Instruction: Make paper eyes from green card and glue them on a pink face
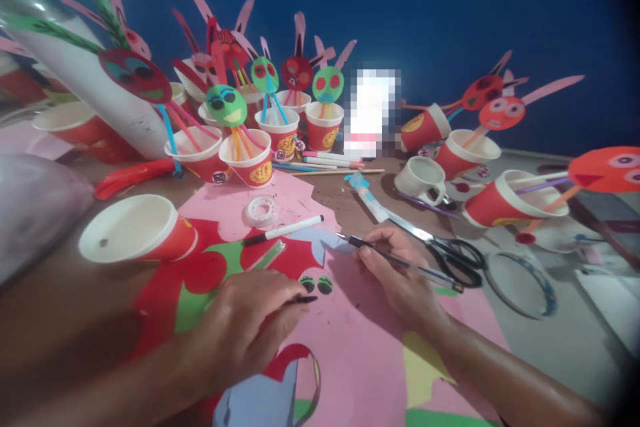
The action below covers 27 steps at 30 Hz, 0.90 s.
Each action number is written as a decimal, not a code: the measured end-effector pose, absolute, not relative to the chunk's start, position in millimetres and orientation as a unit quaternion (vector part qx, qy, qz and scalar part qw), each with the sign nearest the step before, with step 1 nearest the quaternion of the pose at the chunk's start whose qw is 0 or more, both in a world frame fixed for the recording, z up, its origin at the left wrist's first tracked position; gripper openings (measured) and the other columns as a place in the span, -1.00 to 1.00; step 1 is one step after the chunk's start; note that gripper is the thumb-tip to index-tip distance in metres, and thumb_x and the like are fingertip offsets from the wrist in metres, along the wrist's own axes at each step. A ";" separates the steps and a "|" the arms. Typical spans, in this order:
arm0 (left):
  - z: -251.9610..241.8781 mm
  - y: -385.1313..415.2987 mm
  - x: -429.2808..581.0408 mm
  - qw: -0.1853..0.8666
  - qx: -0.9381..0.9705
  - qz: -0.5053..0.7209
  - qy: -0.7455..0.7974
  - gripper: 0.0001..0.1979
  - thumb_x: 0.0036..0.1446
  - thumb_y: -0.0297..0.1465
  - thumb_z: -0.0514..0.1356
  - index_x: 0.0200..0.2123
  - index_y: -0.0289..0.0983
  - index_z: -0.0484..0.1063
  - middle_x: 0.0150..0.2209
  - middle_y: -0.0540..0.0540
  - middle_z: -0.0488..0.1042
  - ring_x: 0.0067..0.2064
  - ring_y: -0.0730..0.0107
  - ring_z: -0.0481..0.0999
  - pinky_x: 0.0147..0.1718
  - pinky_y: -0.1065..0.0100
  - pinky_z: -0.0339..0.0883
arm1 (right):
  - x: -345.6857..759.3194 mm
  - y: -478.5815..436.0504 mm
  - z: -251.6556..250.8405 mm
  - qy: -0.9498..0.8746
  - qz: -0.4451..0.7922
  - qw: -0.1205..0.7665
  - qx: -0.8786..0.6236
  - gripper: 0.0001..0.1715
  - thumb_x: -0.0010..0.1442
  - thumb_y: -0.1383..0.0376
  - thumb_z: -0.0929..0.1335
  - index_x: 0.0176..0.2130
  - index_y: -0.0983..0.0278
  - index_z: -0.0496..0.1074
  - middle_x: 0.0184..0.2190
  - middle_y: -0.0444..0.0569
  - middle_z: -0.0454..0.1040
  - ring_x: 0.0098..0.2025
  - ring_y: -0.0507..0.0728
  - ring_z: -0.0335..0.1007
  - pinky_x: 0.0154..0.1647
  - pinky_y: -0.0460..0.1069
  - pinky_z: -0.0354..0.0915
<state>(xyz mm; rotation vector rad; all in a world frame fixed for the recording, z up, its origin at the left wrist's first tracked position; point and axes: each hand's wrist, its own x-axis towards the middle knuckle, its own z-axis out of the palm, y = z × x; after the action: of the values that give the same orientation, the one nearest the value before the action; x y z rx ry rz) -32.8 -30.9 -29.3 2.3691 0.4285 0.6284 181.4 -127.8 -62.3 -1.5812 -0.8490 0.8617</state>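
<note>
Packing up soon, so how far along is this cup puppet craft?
Done: a row of red cups already holds straws with paper faces. In hand: the right hand holds a thin tool, and the left hand pinches a black sliver beside two green eyes on pink paper. Left: one empty cup lies tipped, without a face.

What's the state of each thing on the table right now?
left hand: pinching a small black piece beside the green eyes
right hand: gripping a thin pen, tip pointing left
white marker: capped, lying on pink paper
scissors: closed, lying flat
tape roll: lying flat
glue tube: lying down
nearest red cup: tipped on its side
</note>
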 end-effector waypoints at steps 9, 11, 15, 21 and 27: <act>-38.5 -27.6 -32.0 0.409 0.869 0.128 0.247 -0.87 0.24 -0.37 0.11 -0.21 -0.18 0.46 -0.38 0.05 0.49 -0.37 0.49 0.47 -0.41 0.50 0.28 | 183.5 -130.2 -51.5 -0.339 0.343 0.623 -0.616 -0.68 0.10 0.07 0.44 -0.21 0.18 0.41 -0.33 -0.07 0.55 -0.40 0.07 0.47 -0.41 -0.07 0.35; -39.7 -27.0 -32.2 0.417 0.865 0.133 0.246 -0.86 0.24 -0.36 0.12 -0.18 -0.17 0.46 -0.38 0.04 0.46 -0.38 0.49 0.44 -0.43 0.51 0.27 | 184.6 -135.3 -46.6 -0.381 0.390 0.630 -0.554 -0.59 0.17 -0.03 0.36 -0.13 0.19 0.45 -0.24 0.00 0.57 -0.26 0.13 0.50 -0.27 -0.03 0.38; -38.9 -25.6 -32.6 0.434 0.862 0.134 0.227 -0.84 0.28 -0.36 0.08 -0.18 -0.16 0.46 -0.36 0.04 0.45 -0.36 0.49 0.44 -0.38 0.49 0.26 | 178.0 -145.3 -35.0 -0.417 0.498 0.582 -0.489 -0.57 0.32 -0.01 0.21 -0.19 0.19 0.50 -0.37 -0.04 0.58 -0.29 0.10 0.50 -0.20 -0.02 0.36; -29.5 -25.0 -32.8 0.447 0.857 0.123 0.226 -0.83 0.28 -0.36 0.07 -0.27 -0.19 0.46 -0.40 0.08 0.45 -0.38 0.52 0.42 -0.40 0.51 0.23 | 168.6 -148.2 -30.9 -0.382 0.481 0.581 -0.534 -0.63 0.17 0.01 0.38 -0.46 0.23 0.42 -0.60 -0.10 0.51 -0.52 0.07 0.43 -0.45 -0.07 0.31; -30.6 -25.6 -34.0 0.448 0.858 0.133 0.213 -0.84 0.28 -0.38 0.08 -0.23 -0.19 0.47 -0.37 0.07 0.47 -0.36 0.53 0.44 -0.36 0.52 0.26 | 172.7 -148.8 -38.2 -0.407 0.473 0.564 -0.540 -0.66 0.20 0.08 0.36 -0.49 0.24 0.41 -0.59 -0.09 0.53 -0.51 0.07 0.43 -0.43 -0.07 0.31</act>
<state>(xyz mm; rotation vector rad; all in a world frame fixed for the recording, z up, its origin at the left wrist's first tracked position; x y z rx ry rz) -34.0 -25.6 -30.6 2.1243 0.5273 0.3286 172.7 -148.8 -38.2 -1.2710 -0.9576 1.1139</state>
